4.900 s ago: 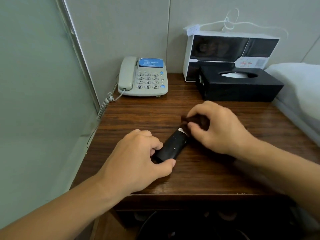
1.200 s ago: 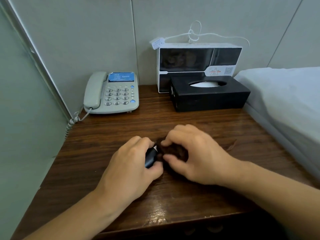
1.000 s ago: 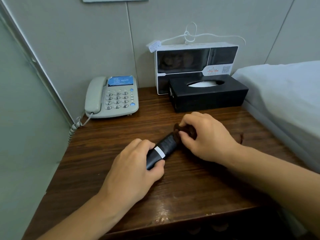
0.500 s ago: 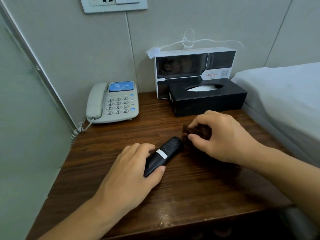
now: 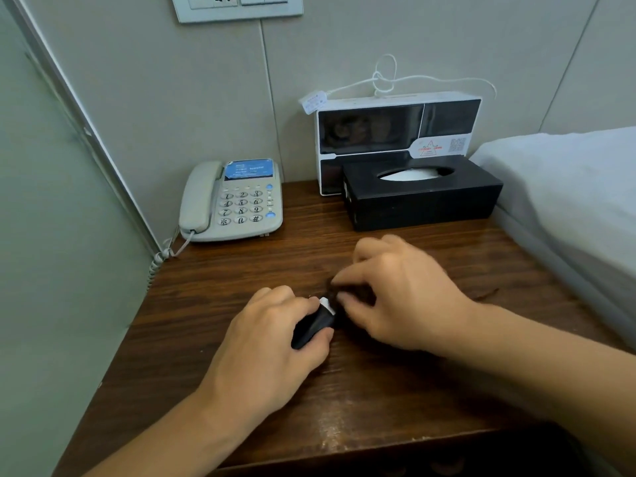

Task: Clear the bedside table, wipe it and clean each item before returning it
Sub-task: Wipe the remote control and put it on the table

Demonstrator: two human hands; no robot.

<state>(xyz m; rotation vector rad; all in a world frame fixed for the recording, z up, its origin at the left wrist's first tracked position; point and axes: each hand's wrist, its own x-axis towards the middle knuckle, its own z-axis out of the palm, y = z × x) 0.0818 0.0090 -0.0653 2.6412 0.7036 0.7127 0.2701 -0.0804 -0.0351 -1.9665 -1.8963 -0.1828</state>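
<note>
While the left hand (image 5: pixel 272 342) curls round the near end of a black remote (image 5: pixel 315 327) lying mid-way across the wooden bedside table (image 5: pixel 395 390), the right hand (image 5: pixel 399 297) pinches a small dark brown cloth (image 5: pixel 347 294) against the remote's far end, fingers bent tight; only a short bit of the remote with a white label shows between the hands; far left there's a grey phone (image 5: pixel 230 201), far right a black tissue box (image 5: pixel 421 197) right in front of a white box (image 5: pixel 395 132) at the wall; bedding (image 5: pixel 568 187) sits off to the right.
</note>
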